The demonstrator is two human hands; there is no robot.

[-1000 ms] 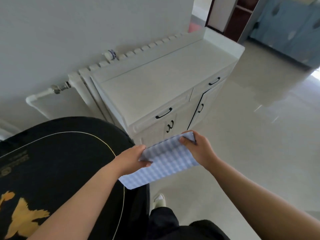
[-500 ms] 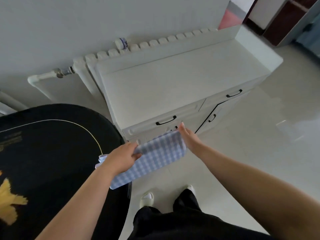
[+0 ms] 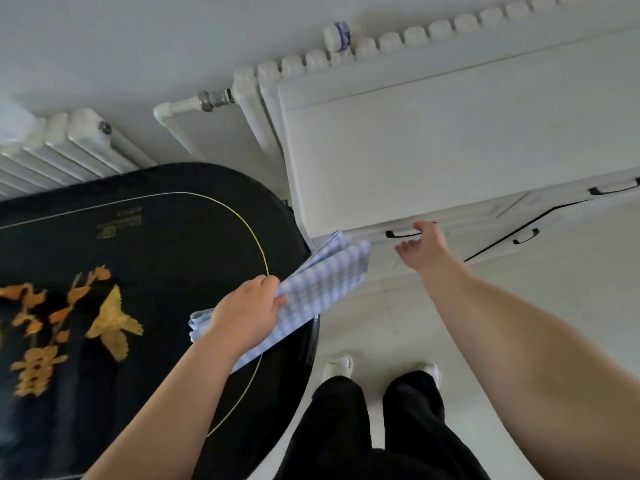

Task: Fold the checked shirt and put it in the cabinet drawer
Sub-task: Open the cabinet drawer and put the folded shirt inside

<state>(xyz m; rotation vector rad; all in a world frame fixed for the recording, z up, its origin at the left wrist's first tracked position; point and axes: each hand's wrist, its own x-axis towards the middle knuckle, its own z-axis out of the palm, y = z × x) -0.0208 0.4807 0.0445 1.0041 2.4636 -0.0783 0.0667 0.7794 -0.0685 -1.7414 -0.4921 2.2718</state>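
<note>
The folded blue-and-white checked shirt (image 3: 322,285) hangs in the air beside the black table, gripped at its near end by my left hand (image 3: 247,311). Its far end droops loose towards the white cabinet (image 3: 433,140). My right hand (image 3: 420,245) is off the shirt, fingers spread and relaxed, just below the black handle (image 3: 401,234) of the cabinet's left drawer, which is closed. I cannot tell whether the fingertips touch the handle.
A black oval table (image 3: 138,271) with gold lettering fills the left. White radiators (image 3: 69,147) line the wall behind it and behind the cabinet. A second drawer handle (image 3: 613,188) and door handle (image 3: 524,236) lie to the right. My feet stand on pale floor tiles (image 3: 519,306).
My right hand let go of the shirt and reached up to the left drawer handle. The shirt now hangs from my left hand alone. The view tilted down and closer to the cabinet.
</note>
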